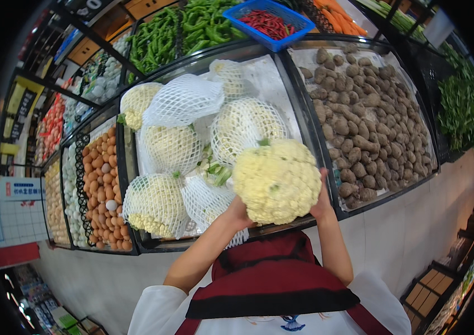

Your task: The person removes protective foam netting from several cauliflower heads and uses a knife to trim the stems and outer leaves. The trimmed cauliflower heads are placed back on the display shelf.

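Both hands up, holding one bare cauliflower point(277, 181) between them, above the front edge of the middle display bin point(295, 84).

Left hand point(238, 214): spread wide and cupped against the lower left side of the head. Palm and fingers mostly hidden behind the florets; only the heel and wrist show.

Right hand point(323, 202): also open and pressed flat to the right side, one fingertip showing at the upper right edge of the head. The cauliflower is squeezed between the two palms, not gripped by curled fingers as far as can be seen.

Cauliflower: cream-white, florets toward the camera, a bit of green leaf at the top, no net on it.

In the bin just behind: several cauliflowers in white foam nets point(184, 100), piled together, loose green leaf scraps point(217, 172) among them.

Bin to the right: brown tubers point(362, 106), heaped. Bin to the left: brown eggs point(103, 190). Back row: green peppers point(184, 28), and a blue basket of red chillies point(267, 19).

Lower frame: the person's dark red apron point(273, 279) over white sleeves.
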Motion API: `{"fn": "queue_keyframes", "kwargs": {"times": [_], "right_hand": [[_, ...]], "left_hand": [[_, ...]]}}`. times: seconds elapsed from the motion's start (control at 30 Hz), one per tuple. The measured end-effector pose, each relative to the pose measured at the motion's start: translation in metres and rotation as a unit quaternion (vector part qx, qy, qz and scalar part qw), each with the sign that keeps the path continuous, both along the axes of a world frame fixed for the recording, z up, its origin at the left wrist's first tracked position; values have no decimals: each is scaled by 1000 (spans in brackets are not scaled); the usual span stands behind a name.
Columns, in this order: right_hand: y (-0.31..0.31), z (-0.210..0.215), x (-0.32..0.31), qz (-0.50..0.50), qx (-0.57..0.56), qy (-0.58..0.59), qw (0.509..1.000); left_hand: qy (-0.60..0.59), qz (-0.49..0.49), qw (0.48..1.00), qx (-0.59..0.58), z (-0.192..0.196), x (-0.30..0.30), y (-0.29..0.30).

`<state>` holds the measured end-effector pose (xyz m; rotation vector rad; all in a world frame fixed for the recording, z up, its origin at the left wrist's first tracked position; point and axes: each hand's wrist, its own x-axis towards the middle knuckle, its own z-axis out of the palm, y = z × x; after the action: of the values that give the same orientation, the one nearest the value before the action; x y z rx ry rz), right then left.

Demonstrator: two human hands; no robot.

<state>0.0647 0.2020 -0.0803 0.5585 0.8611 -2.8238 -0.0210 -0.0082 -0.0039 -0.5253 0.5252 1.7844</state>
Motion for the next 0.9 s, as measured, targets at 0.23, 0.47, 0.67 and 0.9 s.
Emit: {"fn": "queue_keyframes", "kwargs": {"times": [0.23, 0.47, 0.67, 0.9], "right_hand": [[15, -14, -8, -31, 359, -220, 906], [14, 5, -29, -33, 444, -123, 887], [28, 6, -40, -78, 803, -55, 589], [57, 3, -27, -44, 894, -52, 442]], "left_hand": [[-152, 112, 965, 180, -37, -15, -38], [-141, 142, 964, 174, -29, -13, -36], [-111, 135, 974, 146, -36, -6, -34], [-112, 131, 959, 227, -37, -1, -34]]}}
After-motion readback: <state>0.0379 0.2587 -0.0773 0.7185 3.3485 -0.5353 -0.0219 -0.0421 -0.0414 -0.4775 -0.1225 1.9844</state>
